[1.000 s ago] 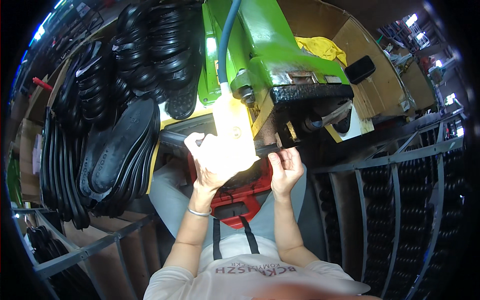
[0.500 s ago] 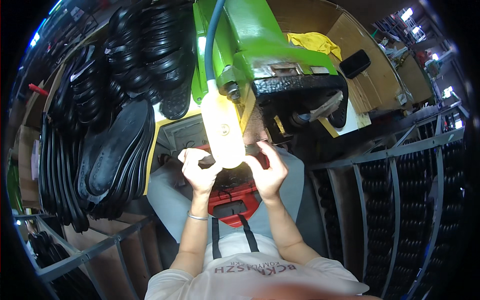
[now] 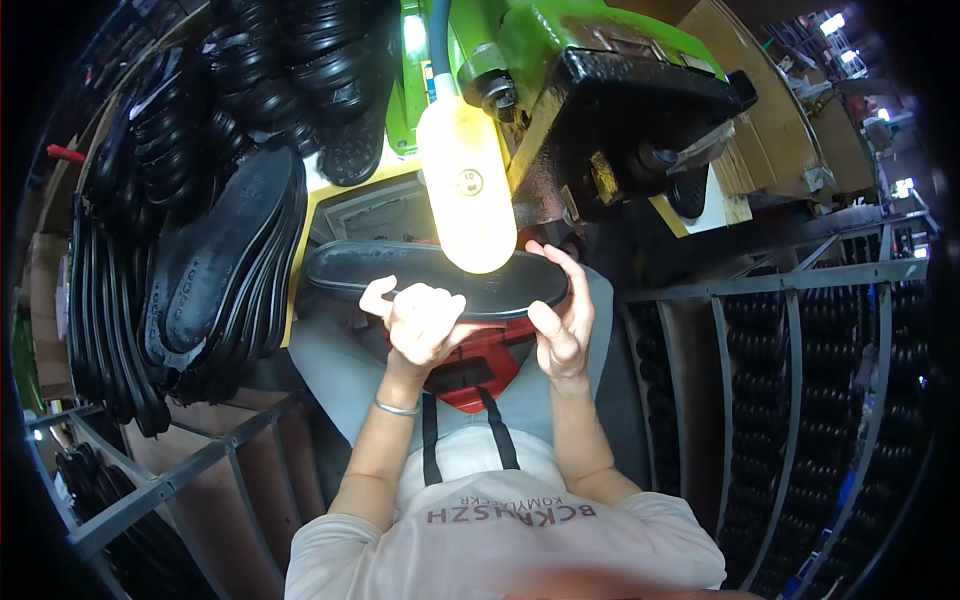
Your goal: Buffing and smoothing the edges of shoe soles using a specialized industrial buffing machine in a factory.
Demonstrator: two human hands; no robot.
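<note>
A black shoe sole [image 3: 375, 262] lies crosswise between my hands, its broad inner face turned up toward me. My right hand [image 3: 566, 318] grips the right end, thumb on the near edge and fingers round the far side. My left hand [image 3: 422, 322] holds the near edge around the middle, with its fingers curled. A bright yellow-white lamp [image 3: 467, 190] hangs just above the sole and hides part of its far edge. Behind it stands the green machine [image 3: 560, 30] with a dark, worn black head [image 3: 640, 110].
Stacked black soles [image 3: 225, 260] crowd the table at the left, with more piled behind. Racks [image 3: 770, 283] of soles stand at the right, and a metal shelf frame [image 3: 150, 495] is at lower left. A cardboard box [image 3: 790, 140] sits at the back right. Something red [image 3: 475, 365] is between my knees.
The sole, earlier mostly hidden behind the lamp, now lies broadside in view. My right hand has moved slightly right, my left has shifted right and down. The machine and lamp appear higher in view.
</note>
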